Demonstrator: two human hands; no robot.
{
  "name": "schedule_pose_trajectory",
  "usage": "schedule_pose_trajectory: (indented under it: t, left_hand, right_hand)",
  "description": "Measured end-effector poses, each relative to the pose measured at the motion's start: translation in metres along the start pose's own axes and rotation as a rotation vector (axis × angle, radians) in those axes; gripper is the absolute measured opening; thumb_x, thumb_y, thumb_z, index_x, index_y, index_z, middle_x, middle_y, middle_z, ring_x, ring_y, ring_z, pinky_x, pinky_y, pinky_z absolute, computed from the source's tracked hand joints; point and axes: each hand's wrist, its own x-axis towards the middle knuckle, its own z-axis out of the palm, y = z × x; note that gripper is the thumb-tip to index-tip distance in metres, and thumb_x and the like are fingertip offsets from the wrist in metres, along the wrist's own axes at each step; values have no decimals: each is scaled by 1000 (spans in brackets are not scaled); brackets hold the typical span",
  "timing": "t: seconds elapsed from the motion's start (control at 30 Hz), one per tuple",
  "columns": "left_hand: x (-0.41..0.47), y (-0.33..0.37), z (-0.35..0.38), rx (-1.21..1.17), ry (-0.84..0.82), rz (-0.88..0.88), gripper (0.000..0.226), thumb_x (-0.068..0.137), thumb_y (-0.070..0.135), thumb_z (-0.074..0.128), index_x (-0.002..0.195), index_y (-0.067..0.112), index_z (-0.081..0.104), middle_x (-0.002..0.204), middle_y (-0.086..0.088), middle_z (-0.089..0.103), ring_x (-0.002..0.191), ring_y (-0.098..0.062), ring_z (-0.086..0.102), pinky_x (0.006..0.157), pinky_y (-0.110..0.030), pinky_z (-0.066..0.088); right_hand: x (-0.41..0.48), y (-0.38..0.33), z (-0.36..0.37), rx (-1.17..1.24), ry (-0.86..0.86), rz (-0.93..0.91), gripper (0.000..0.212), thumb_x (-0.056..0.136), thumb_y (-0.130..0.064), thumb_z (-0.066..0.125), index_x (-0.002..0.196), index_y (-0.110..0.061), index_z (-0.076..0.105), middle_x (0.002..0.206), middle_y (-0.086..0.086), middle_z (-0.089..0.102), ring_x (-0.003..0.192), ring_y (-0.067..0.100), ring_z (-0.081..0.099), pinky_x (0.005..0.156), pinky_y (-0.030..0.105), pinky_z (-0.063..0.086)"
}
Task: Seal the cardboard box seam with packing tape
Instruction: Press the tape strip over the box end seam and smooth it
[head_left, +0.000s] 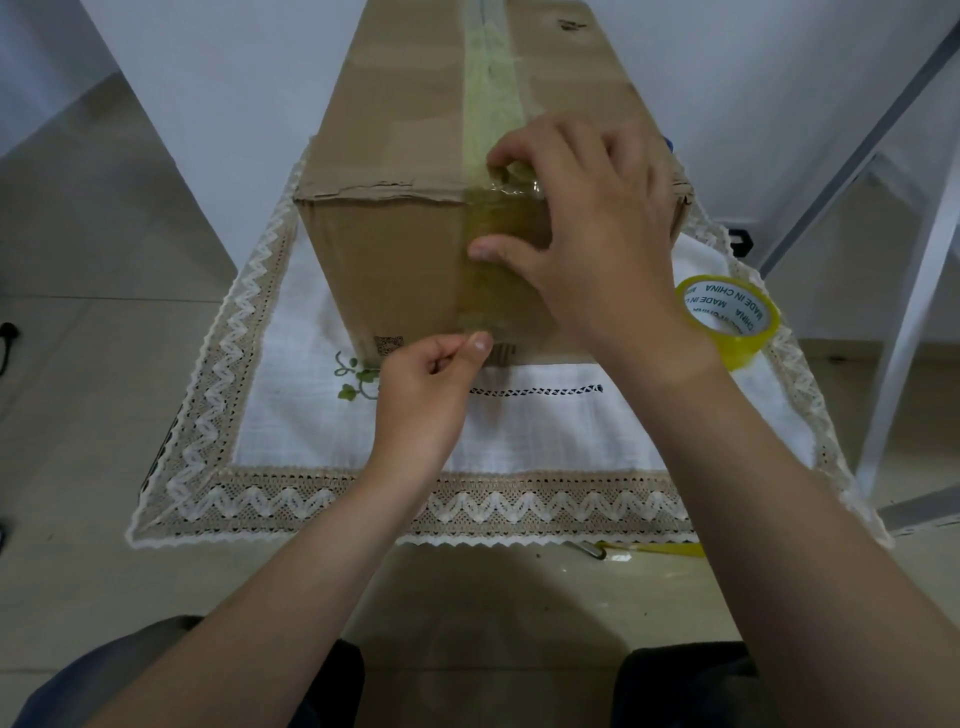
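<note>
A: Why is the tape (491, 104) held twice?
B: So it lies taut on the box's (395, 249) near face — lower end pinched by the left hand (431, 384), bunched top gripped by the right hand (587, 218).

Box (405, 104) far end (out of view)
</note>
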Motion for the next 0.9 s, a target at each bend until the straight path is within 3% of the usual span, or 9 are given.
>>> schedule_pose_trajectory:
  t: [0.13,0.3,0.4,0.47,0.53,0.6,0.7,0.83,0.9]
  left_hand:
    - [-1,4,-1,-13,1,-6,10,97,32,67,94,26,74,86,21,64,57,-18,56,70,-37,48]
    - [1,4,-1,5,-2,-35,11,97,31,68,87,32,72,47,21,59,51,1,51,62,-24,42]
    - [-1,8,-1,-10,-12,-41,9,97,32,67,91,28,74,75,22,70,70,-28,56,77,-46,56]
    - [-2,9,-2,-14,-17,-49,12,97,31,67,97,23,75,90,26,57,89,-16,57,92,-57,53]
    - [-1,7,-2,-11,-13,-44,15,97,31,67,101,19,76,85,23,62,68,-17,60,80,-50,55]
    - [1,3,-3,-14,-3,-36,17,98,30,67,102,18,77,55,16,67,44,0,52,65,-29,45]
    - [2,2,-3,-9,-5,-33,19,98,30,66,104,16,78,42,22,53,45,8,49,59,-20,37]
    - [0,3,-1,-12,-17,-28,16,98,31,66,98,19,77,50,5,59,43,6,48,60,-21,37]
    - [1,2,-1,-6,-21,-29,14,98,30,66,93,23,76,41,17,54,44,8,48,59,-20,37]
  right_hand:
    - [-4,2,5,-15,5,1,66,74,-69,75,120,-25,60,129,-7,59,120,24,50,99,37,28]
    - [4,-6,7,84,140,136,44,92,-65,58,100,-23,64,112,-10,64,110,21,52,86,29,21]
    - [5,-7,7,85,156,170,44,90,-66,61,99,-24,65,111,-11,65,110,21,50,89,31,25]
    - [3,-7,6,82,156,160,46,87,-69,63,100,-24,65,112,-11,65,110,22,50,93,36,30]
    - [0,-7,6,48,138,135,52,81,-70,68,103,-23,64,115,-9,65,111,24,51,95,39,34]
    - [-5,-8,6,-9,87,108,62,73,-70,75,110,-23,61,121,-7,62,114,26,50,97,40,33]
    - [-10,-8,8,-56,42,100,74,64,-70,82,116,-22,58,128,-6,59,117,26,50,100,39,31]
    - [-4,-12,3,17,105,179,56,80,-74,66,105,-25,62,117,-10,62,115,24,49,101,42,33]
    - [0,-14,2,46,134,224,50,85,-73,62,100,-26,63,114,-11,63,115,24,49,101,42,33]
